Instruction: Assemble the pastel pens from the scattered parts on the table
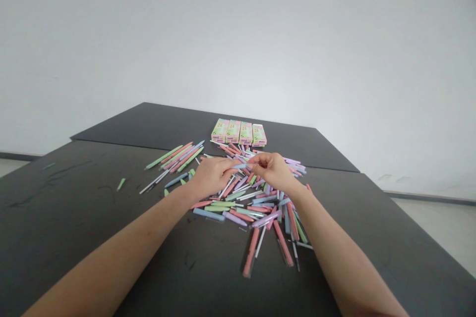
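Looking through the head view, one sees both hands near the middle of the frame, joined over a blue pen part (240, 166). The left hand (210, 176) grasps this part at its left end, and the right hand (275, 171) pinches its right end with the fingertips; what exactly is inside the fingers, I cannot tell. Below the hands and around them spreads a loose pile of pen parts (265, 199) in red, green, blue and purple, with thin white sticks between them, so the space under the hands is crowded. The left forearm (130, 242) crosses from the lower left corner, and the right forearm (330, 247) comes from the lower right and hides part of the pile's right edge. Toward the lower centre, a red pen barrel (250, 253) lies apart from the thickest heap. Left of the centre rests a slanted row of coloured pens (178, 157), side by side, with some thin sticks (156, 181) just below it. Farther left, a small green piece (121, 184) lies alone on the dark near table (44, 228). Above the pile, four pink and green boxes (232, 131) stand in a row on the far table (178, 121), before a pale wall (238, 39).
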Demonstrator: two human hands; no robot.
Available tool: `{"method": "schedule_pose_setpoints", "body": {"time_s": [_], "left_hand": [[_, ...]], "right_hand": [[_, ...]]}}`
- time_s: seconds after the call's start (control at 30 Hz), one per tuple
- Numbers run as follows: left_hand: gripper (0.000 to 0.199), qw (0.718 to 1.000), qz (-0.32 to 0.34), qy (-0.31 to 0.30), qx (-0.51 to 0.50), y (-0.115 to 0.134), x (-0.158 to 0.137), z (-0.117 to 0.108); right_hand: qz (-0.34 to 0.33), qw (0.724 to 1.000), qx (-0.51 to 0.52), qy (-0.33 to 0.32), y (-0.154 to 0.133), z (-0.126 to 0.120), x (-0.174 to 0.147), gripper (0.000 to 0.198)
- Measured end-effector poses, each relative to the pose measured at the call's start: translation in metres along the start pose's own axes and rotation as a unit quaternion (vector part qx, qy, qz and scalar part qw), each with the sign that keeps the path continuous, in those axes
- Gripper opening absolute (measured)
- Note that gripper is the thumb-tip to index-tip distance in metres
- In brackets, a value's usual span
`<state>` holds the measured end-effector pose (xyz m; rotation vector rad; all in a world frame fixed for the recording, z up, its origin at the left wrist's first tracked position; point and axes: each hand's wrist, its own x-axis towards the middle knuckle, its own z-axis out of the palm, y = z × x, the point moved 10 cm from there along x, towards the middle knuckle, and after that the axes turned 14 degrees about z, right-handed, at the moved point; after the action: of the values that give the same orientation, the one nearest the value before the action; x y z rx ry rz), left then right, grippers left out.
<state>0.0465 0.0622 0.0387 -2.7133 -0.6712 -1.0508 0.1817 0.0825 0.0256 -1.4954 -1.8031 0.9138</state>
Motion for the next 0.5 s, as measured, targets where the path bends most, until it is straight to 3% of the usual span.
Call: {"method": "schedule_pose_setpoints", "body": {"time_s": [0.23, 0.33, 0.43, 0.5], "left_hand": [[0.029, 0.998, -0.031, -0.054, -0.012, -0.006, -0.003, 0.01], [0.032, 0.994, -0.066, -0.078, -0.029, -0.016, -0.003, 0.011], [0.033, 0.989, -0.114, -0.085, -0.036, -0.04, -0.008, 0.007], [0.032, 0.978, -0.18, -0.108, -0.005, -0.068, -0.02, 0.005]], "right_hand": [[0.012, 1.0, 0.02, -0.019, 0.007, 0.008, 0.005, 0.028], [0.004, 0.999, 0.036, 0.005, 0.006, 0.006, 0.007, 0.031], [-0.005, 0.997, 0.043, 0.07, 0.005, -0.004, 0.008, 0.046], [0.0, 0.994, 0.042, 0.102, 0.007, -0.01, 0.009, 0.046]]}}
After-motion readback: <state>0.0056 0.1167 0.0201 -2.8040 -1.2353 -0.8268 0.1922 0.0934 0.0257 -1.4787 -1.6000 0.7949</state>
